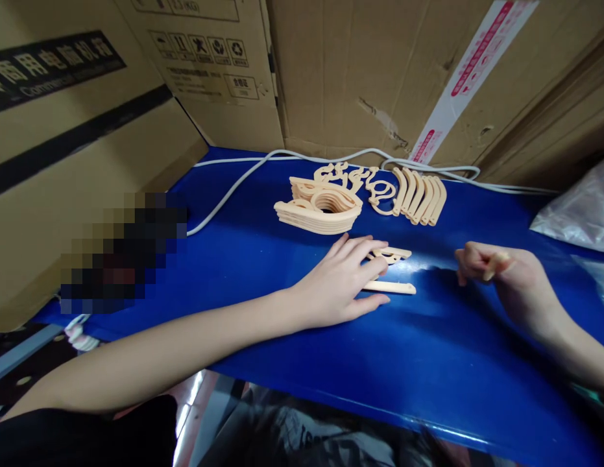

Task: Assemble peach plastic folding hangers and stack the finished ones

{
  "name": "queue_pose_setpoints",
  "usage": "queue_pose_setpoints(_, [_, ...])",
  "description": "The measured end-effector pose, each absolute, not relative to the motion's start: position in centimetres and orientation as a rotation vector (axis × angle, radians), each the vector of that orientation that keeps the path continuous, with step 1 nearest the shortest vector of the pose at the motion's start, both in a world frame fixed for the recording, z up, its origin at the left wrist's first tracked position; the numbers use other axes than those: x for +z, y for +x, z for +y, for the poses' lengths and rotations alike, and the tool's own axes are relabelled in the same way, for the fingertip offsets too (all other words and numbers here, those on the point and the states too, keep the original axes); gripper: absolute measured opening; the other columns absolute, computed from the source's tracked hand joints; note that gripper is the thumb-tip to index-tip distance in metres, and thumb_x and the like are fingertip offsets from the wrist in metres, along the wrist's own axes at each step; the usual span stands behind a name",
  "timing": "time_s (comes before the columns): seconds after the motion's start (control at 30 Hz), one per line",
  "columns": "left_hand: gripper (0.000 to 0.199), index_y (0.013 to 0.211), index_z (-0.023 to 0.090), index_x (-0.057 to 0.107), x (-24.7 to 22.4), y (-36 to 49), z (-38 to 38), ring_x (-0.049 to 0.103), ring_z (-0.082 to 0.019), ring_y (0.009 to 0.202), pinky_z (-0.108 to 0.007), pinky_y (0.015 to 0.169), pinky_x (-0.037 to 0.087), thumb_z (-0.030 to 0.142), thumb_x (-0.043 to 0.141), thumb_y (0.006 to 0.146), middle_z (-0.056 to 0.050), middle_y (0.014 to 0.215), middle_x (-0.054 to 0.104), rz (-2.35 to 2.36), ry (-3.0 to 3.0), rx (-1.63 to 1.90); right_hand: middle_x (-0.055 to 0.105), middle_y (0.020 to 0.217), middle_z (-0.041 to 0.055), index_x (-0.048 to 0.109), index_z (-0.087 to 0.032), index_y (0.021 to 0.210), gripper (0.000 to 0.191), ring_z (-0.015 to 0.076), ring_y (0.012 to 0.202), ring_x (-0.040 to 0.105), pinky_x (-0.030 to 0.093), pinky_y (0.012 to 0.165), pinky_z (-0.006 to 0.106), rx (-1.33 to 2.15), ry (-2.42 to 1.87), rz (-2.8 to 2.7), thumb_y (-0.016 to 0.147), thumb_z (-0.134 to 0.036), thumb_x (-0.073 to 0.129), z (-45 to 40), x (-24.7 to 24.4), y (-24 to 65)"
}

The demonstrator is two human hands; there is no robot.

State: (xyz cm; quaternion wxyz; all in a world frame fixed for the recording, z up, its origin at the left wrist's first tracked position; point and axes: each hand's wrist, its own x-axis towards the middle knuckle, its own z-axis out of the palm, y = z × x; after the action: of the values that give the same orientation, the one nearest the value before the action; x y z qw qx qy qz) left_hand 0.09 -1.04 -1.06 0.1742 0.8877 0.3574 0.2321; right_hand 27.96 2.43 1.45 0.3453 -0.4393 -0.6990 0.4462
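Observation:
My left hand (338,279) lies over a beige plastic folding hanger (394,287) on the blue tabletop, fingers curled across it and thumb below its lower bar. The palm hides the hanger's left part. To the right, my right hand (508,272) is closed above the table around a small beige plastic piece (497,262); only its end shows. Behind my left hand is a stack of beige hangers (321,217). Beside it lie loose beige hook pieces (382,194) and a row of curved hanger arms (421,198).
Cardboard boxes (350,71) wall the table (263,350) at the back and left. A white cable (233,194) runs along the back edge. Clear plastic bags (581,207) lie at the right. A pixelated dark object (126,253) is at the left.

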Motion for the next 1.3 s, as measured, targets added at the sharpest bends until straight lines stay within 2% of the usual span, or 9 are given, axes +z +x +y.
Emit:
queue_pose_setpoints(0.1, [0.031, 0.104, 0.017, 0.056, -1.1, 0.0, -1.0, 0.035, -0.033, 0.139, -0.056, 0.116, 0.026, 0.044, 0.061, 0.09, -0.015, 0.143, 0.045, 1.014, 2.493, 0.643, 0.033, 0.059, -0.0034, 0.036, -0.022, 0.059, 0.053, 0.0145, 0.057, 0.032, 0.028, 0.054, 0.032, 1.0, -1.113, -1.977, 0.076, -0.062, 0.067, 2.0, 1.6, 28.3])
queue_pose_setpoints(0.2, [0.026, 0.099, 0.018, 0.055, -1.1, 0.1, -0.9, 0.037, -0.03, 0.138, -0.051, 0.115, 0.032, 0.04, 0.063, 0.089, -0.015, 0.14, 0.048, 1.004, 2.46, 0.669, 0.035, 0.059, -0.0025, 0.035, -0.021, 0.06, 0.051, 0.0143, 0.057, 0.033, 0.027, 0.056, 0.033, 0.853, -1.097, -2.046, 0.088, -0.061, 0.052, 1.7, 2.0, 28.0])
queue_pose_setpoints(0.33, [0.03, 0.109, 0.018, 0.053, -1.1, 0.2, -0.8, 0.04, -0.028, 0.135, -0.048, 0.113, 0.037, 0.038, 0.063, 0.09, -0.014, 0.137, 0.05, 1.026, 2.416, 0.669, 0.045, 0.063, -0.0008, 0.045, -0.022, 0.07, 0.043, 0.0151, 0.057, 0.041, 0.032, 0.058, 0.033, 0.628, -1.266, -2.231, 0.099, -0.05, 0.031, 1.2, 2.4, 27.0])
queue_pose_setpoints(0.47, [0.035, 0.12, 0.019, 0.05, -1.2, 0.1, -0.7, 0.041, -0.027, 0.135, -0.047, 0.112, 0.038, 0.036, 0.061, 0.091, -0.013, 0.138, 0.049, 1.024, 2.409, 0.664, 0.055, 0.068, 0.0011, 0.053, -0.022, 0.083, 0.037, 0.016, 0.057, 0.05, 0.039, 0.058, 0.031, 0.396, -1.286, -2.428, 0.101, -0.045, 0.029, 0.7, 2.8, 26.2])
queue_pose_setpoints(0.6, [0.041, 0.125, 0.018, 0.049, -1.4, -0.2, -0.6, 0.038, -0.026, 0.137, -0.045, 0.114, 0.036, 0.036, 0.062, 0.091, -0.013, 0.141, 0.046, 1.016, 2.439, 0.645, 0.057, 0.075, 0.004, 0.052, -0.023, 0.079, 0.034, 0.0166, 0.062, 0.056, 0.041, 0.056, 0.029, 0.189, -1.167, -2.588, 0.1, -0.043, 0.034, -0.1, 2.8, 25.7])
queue_pose_setpoints(0.8, [0.03, 0.114, 0.018, 0.052, -1.4, -0.4, -0.7, 0.039, -0.027, 0.136, -0.045, 0.114, 0.035, 0.035, 0.061, 0.091, -0.013, 0.141, 0.047, 1.012, 2.504, 0.633, 0.062, 0.065, 0.001, 0.052, -0.024, 0.083, 0.029, 0.0153, 0.047, 0.054, 0.035, 0.045, 0.029, 0.133, -1.086, -2.657, 0.1, -0.041, 0.035, -1.6, 2.4, 24.9])
queue_pose_setpoints(0.97, [0.019, 0.096, 0.019, 0.053, -1.5, -0.4, -0.6, 0.031, -0.029, 0.141, -0.047, 0.115, 0.032, 0.036, 0.058, 0.093, -0.013, 0.144, 0.044, 1.006, 2.538, 0.589, 0.064, 0.076, 0.004, 0.061, -0.022, 0.089, 0.038, 0.0174, 0.059, 0.063, 0.039, 0.05, 0.029, 0.047, -1.181, -2.69, 0.101, -0.044, 0.032, -1.3, 2.2, 25.0])
queue_pose_setpoints(1.17, [0.029, 0.111, 0.018, 0.051, -1.5, -0.4, -0.7, 0.033, -0.025, 0.14, -0.044, 0.116, 0.033, 0.038, 0.059, 0.092, -0.014, 0.143, 0.044, 1.025, 2.503, 0.599, 0.069, 0.081, 0.0028, 0.061, -0.021, 0.093, 0.04, 0.0173, 0.067, 0.067, 0.042, 0.056, 0.027, 0.087, -1.273, -2.718, 0.102, -0.043, 0.029, -0.7, 2.3, 25.3])
queue_pose_setpoints(1.3, [0.034, 0.116, 0.017, 0.05, -1.4, -0.3, -0.8, 0.035, -0.024, 0.139, -0.043, 0.116, 0.034, 0.038, 0.059, 0.092, -0.014, 0.142, 0.045, 1.041, 2.48, 0.6, 0.07, 0.079, 0.0012, 0.06, -0.022, 0.094, 0.039, 0.0155, 0.062, 0.066, 0.04, 0.054, 0.025, 0.126, -1.269, -2.736, 0.103, -0.042, 0.028, -0.9, 2.1, 25.0])
